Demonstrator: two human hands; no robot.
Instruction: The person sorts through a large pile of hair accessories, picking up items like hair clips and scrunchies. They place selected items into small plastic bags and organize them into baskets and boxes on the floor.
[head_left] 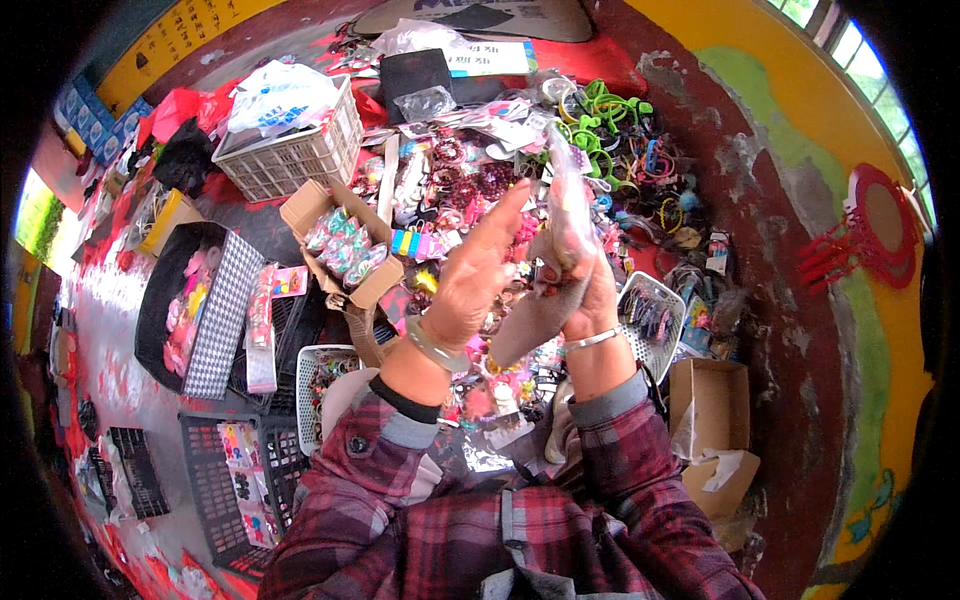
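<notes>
My right hand [596,295] holds up a clear plastic bag [567,190] with small things inside that I cannot make out. Below the bag, against the same palm, hangs a flat grey-brown piece [540,315]; its kind is unclear. My left hand [472,275] is raised beside it, fingers stretched out and palm turned toward the bag, with a gap between. Under both hands spreads a dense heap of hair accessories and trinkets [470,185]. Green looped bands [597,130] lie at its far right.
A white crate [290,155] stands far left, near a cardboard box of wrapped packets [345,245] and a houndstooth box [215,310]. White baskets [660,300] flank my arms. An open carton [705,400] sits against the wall at right; black crates [225,470] lie lower left.
</notes>
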